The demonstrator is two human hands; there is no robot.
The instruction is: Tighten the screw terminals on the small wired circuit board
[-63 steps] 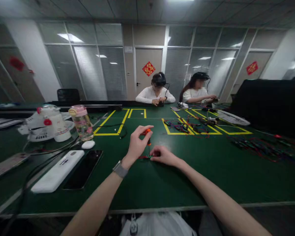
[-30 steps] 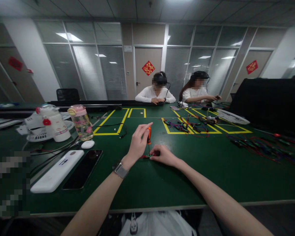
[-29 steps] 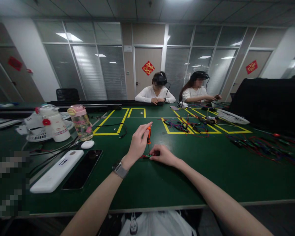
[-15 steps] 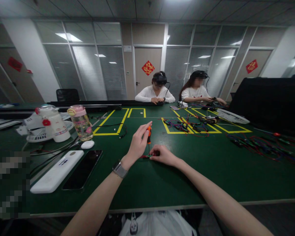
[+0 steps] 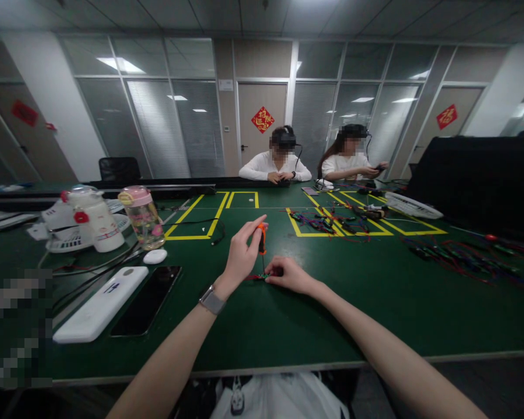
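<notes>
Pinching a small orange-handled screwdriver [image 5: 261, 238] upright, the left hand [image 5: 240, 259] sets its tip on a small red-and-green wired connector [image 5: 258, 277]. The right hand [image 5: 290, 274] grips that connector against the green surface [image 5: 288, 326], mid-width, toward the near edge. Judged: screw-driving step; turning calls for a vertical, seated tip.

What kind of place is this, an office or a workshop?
Probably an office room used as a small electronics assembly workshop: a long green table marked with yellow tape boxes, bundles of coloured wires lying on it, and the left hand holding an orange screwdriver. Glass partitions stand behind.
</notes>
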